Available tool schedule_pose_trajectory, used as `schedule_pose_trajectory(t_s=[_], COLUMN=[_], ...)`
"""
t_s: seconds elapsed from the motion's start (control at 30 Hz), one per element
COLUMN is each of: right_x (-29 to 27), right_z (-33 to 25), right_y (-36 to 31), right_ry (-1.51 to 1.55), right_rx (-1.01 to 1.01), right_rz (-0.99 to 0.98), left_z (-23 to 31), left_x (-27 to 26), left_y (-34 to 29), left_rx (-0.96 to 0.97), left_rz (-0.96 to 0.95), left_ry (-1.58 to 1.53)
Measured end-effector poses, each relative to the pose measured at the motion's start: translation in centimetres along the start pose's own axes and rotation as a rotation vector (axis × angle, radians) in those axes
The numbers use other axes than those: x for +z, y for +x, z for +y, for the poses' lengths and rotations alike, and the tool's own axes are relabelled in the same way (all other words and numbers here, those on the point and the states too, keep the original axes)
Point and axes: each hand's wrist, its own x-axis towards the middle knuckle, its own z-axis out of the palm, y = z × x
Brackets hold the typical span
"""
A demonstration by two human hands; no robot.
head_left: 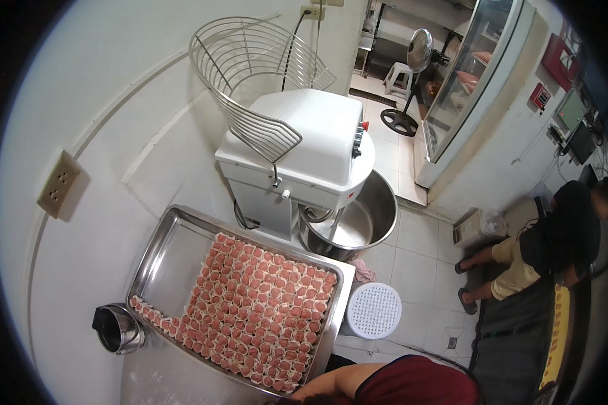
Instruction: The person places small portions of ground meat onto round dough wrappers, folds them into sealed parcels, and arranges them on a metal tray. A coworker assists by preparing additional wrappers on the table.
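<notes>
Containers: The tall glass-fronted cabinet with a pale frame (446,101) stands at the upper right; pink items lie on its shelves. The shallow rectangular stainless-steel tray (172,251) holds many small round pieces of pink filling edged with pale wrapper (260,307). These sit in close rows over most of the tray; a narrow strip of them extends along its lower-left side. Beyond the tray is the deep round steel mixing bowl (378,210), with a curved metal hook (321,214) inside. The small cylindrical steel pot (130,337) is just beside the tray's left corner; its dark interior hides any contents.

Surface and room: The tray rests on a pale surface (175,378) marked with white residue. On the light tiled floor (412,270) stands the white mixer (290,135), its wire guard (250,74) raised. A person in a dark top and beige shorts (554,236) is at the right. A bare forearm (341,380) below a maroon sleeve (419,381) reaches past the tray's lower corner. Both hands are outside the view; whether they are wide, narrow or holding something cannot be told. A round white perforated stool (373,310) stands near the tray, beside a crumpled pink cloth (363,271).
</notes>
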Motion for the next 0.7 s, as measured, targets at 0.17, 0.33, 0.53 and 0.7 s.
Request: schedule_pose_trajectory(t_s=[0.17,0.33,0.53,0.7], right_x=[-2.7,-3.1,-2.6,-1.8], right_z=[-0.8,-1.3,-1.9,-2.4], right_y=[-1.9,-2.9,-3.3,-3.6], right_ry=[0.066,0.112,0.114,0.114], right_rx=[0.018,0.021,0.016,0.009], right_rz=[0.002,-0.012,-0.03,-0.049], left_z=[0.3,0.3,0.4,0.4], left_x=[1.9,2.6,2.4,2.1], left_y=[0.4,0.5,-0.3,-1.1], left_rx=[-0.027,-0.043,-0.051,-0.052], left_rz=[0.001,0.0,0.003,0.007], left_ry=[-0.01,-0.033,-0.065,-0.092])
